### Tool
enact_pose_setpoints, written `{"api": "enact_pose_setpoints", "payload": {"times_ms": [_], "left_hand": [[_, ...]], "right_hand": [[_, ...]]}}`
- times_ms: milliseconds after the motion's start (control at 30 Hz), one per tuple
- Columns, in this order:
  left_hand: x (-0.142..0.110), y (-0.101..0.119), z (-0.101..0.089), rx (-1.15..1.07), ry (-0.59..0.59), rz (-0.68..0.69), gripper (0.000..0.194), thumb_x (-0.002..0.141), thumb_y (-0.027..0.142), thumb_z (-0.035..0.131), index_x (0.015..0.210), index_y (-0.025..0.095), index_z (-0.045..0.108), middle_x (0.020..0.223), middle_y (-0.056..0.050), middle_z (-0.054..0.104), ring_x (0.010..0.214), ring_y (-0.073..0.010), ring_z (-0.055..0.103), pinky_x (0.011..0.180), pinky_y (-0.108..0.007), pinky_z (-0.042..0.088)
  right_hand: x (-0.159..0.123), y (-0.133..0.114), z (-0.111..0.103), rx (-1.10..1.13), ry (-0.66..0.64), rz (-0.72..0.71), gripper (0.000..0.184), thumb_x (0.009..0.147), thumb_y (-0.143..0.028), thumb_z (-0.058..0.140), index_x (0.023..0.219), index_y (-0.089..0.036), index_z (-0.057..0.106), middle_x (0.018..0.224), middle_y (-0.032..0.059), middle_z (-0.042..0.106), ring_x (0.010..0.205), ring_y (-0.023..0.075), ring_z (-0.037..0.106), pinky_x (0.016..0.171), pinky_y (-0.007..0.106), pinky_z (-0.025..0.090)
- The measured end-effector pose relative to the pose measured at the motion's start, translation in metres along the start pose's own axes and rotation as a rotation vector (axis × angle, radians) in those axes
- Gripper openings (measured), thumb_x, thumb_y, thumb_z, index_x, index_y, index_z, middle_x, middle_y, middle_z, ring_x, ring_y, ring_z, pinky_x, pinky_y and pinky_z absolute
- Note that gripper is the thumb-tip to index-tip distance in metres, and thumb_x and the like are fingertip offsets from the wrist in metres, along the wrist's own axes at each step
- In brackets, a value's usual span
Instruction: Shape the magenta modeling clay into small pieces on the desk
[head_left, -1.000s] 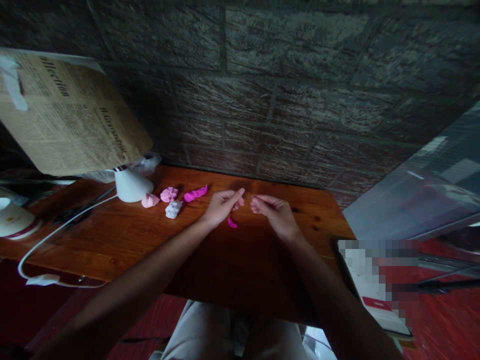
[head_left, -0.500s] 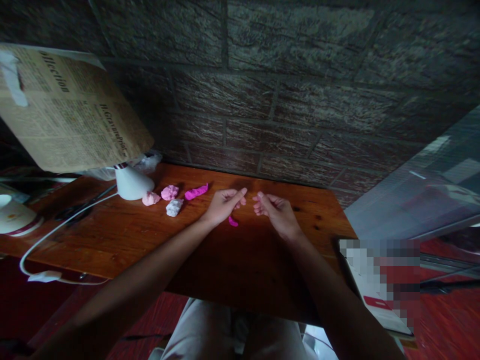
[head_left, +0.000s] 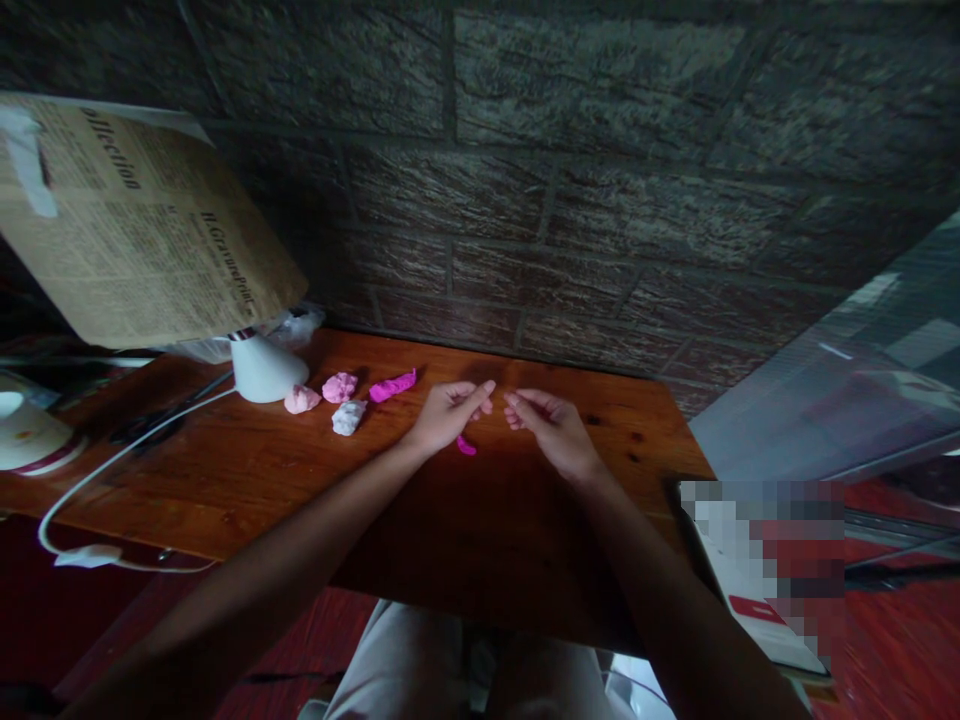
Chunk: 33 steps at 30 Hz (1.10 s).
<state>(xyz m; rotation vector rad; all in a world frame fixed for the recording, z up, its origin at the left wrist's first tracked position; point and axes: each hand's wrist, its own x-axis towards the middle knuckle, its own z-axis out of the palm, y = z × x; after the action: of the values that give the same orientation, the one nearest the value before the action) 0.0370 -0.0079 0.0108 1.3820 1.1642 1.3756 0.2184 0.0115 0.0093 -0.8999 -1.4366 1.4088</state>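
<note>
Above the wooden table [head_left: 285, 480] my left hand [head_left: 454, 412] is closed in a pinch, thumb tip against the curled fingers. Facing it a short gap away, my right hand [head_left: 551, 425] is pinched in the same way. Anything between the fingertips is too small or hidden to make out. A small magenta piece [head_left: 466, 447] shows just below my left hand; whether it touches the hand I cannot tell. Further left lie a longer magenta strip [head_left: 393, 385], two crumpled pink lumps [head_left: 340, 387] and a crumpled white lump [head_left: 349, 417].
A lamp with a newsprint shade [head_left: 157, 220] and white base [head_left: 266, 368] stands on the left, its white cord [head_left: 105, 480] trailing over the table's front edge. A paper cup [head_left: 34, 435] sits far left. Behind rises a brick-patterned wall [head_left: 487, 180]. A partly blurred flat object [head_left: 720, 560] is at right.
My right hand's fingertips have shifted slightly toward my left hand. The lumps, strip and lamp stay where they were.
</note>
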Motion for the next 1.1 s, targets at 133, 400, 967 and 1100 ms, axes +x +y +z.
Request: {"api": "enact_pose_setpoints", "payload": {"times_ms": [133, 400, 967, 1100], "left_hand": [[-0.001, -0.001, 0.0, 0.035, -0.012, 0.025, 0.053, 0.079, 0.068, 0.072, 0.062, 0.018, 0.072, 0.057, -0.002, 0.061, 0.055, -0.0125, 0.052, 0.055, -0.028, 0.046], [-0.002, -0.001, 0.0, 0.09, -0.029, 0.058, 0.052, 0.081, 0.068, 0.07, 0.064, 0.018, 0.073, 0.061, -0.003, 0.065, 0.057, -0.0137, 0.055, 0.058, -0.029, 0.048], [-0.002, -0.01, 0.002, -0.017, -0.122, 0.229, 0.032, 0.082, 0.03, 0.082, 0.112, 0.019, 0.076, 0.086, -0.001, 0.073, 0.064, -0.0098, 0.063, 0.061, -0.024, 0.05], [-0.002, -0.014, 0.001, 0.036, -0.1, 0.255, 0.028, 0.083, 0.029, 0.082, 0.109, 0.019, 0.079, 0.075, -0.001, 0.072, 0.062, -0.0107, 0.061, 0.058, -0.025, 0.049]], "right_hand": [[0.0, 0.0, 0.0, 0.005, -0.016, -0.017, 0.053, 0.07, -0.068, 0.081, 0.094, -0.021, 0.08, 0.082, 0.0039, 0.076, 0.075, 0.0164, 0.069, 0.077, 0.033, 0.059], [-0.001, -0.001, 0.0, -0.03, -0.018, -0.029, 0.047, 0.072, -0.062, 0.083, 0.097, -0.023, 0.08, 0.087, 0.0039, 0.077, 0.076, 0.0163, 0.069, 0.077, 0.034, 0.058], [-0.002, -0.006, 0.003, 0.305, -0.063, 0.079, 0.033, 0.064, -0.047, 0.094, 0.089, -0.026, 0.085, 0.088, 0.0012, 0.079, 0.079, 0.0127, 0.067, 0.08, 0.03, 0.053], [-0.001, -0.004, 0.002, 0.271, -0.11, 0.078, 0.033, 0.07, -0.05, 0.09, 0.09, -0.025, 0.083, 0.085, 0.0008, 0.074, 0.079, 0.0122, 0.063, 0.078, 0.029, 0.05]]}}
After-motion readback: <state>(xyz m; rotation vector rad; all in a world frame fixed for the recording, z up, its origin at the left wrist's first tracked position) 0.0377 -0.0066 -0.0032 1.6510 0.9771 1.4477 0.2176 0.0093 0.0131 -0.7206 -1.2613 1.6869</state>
